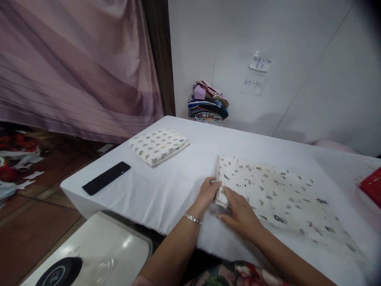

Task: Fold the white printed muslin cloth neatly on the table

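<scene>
A white printed cloth [276, 194] with small grey and tan motifs lies spread in a long strip on the right half of the table, its left end folded in layers. At that folded left edge, my left hand [208, 192] has its fingers curled in and closed on the cloth. My right hand [239, 210] rests at the near left corner, fingers stretched over the cloth and thumb held apart, nearer the table. My right palm is hidden from view. Farther left sits a folded cloth [160, 145] with a grey cloud-like print, untouched by either hand.
A black phone-like slab [106, 178] lies near the left edge of the white-covered table [166, 190]. Folded clothes [208, 103] are stacked beyond the far edge, against the wall. A red object [371, 186] is at far right, and a white stool-like surface [119, 250] stands below left.
</scene>
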`<action>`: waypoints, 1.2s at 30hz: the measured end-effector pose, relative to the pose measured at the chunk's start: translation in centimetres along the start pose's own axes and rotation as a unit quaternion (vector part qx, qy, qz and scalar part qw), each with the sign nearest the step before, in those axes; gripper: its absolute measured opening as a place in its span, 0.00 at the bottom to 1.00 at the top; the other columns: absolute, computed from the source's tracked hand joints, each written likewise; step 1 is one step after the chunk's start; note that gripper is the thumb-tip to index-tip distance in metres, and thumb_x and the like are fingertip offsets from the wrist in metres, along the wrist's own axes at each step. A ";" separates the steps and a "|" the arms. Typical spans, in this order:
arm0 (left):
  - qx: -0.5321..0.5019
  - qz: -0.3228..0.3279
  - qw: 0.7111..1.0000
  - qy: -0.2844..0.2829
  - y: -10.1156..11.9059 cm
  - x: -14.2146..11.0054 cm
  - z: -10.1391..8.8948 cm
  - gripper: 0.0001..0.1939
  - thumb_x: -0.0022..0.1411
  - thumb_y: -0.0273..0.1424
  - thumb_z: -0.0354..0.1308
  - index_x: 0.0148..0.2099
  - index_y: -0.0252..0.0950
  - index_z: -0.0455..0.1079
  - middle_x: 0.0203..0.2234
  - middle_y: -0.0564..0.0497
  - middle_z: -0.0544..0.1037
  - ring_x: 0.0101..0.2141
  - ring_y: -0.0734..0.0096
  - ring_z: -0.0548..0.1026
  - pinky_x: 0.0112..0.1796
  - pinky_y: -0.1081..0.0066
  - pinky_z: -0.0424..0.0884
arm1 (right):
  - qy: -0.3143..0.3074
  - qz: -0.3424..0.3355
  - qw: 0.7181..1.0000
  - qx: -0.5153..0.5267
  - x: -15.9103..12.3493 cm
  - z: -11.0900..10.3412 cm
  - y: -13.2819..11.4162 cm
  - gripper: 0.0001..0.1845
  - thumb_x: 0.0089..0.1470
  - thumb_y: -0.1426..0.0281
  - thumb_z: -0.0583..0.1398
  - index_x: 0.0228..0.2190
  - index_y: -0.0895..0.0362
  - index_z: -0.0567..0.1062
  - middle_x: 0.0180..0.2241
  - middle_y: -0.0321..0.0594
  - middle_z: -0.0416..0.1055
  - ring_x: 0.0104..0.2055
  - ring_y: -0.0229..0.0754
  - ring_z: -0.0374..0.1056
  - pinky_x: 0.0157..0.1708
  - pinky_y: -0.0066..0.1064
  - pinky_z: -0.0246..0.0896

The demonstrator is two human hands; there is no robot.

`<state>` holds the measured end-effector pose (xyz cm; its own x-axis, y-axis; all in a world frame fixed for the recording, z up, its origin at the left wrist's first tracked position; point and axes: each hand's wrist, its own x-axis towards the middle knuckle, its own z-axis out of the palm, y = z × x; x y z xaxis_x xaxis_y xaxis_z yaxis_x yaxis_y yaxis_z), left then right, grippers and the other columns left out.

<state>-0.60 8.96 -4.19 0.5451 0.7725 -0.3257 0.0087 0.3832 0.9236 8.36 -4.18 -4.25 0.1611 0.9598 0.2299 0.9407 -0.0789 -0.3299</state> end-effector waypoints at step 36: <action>0.204 0.253 0.937 -0.131 10.7 1.7 0.6 0.15 0.46 0.37 0.65 0.36 0.35 0.71 0.29 0.52 0.77 0.33 0.68 0.73 0.34 0.71 0.69 | 0.202 0.274 0.831 0.440 -3.1 -23.9 9.3 0.24 0.37 0.62 0.70 0.41 0.47 0.78 0.38 0.45 0.77 0.28 0.46 0.73 0.22 0.32 0.69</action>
<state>0.91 14.10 5.28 0.7524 0.6322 0.1852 -0.0151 -0.2645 0.9643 23.70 -14.31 13.86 0.7476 0.6619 0.0548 0.1400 -0.0764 -0.9872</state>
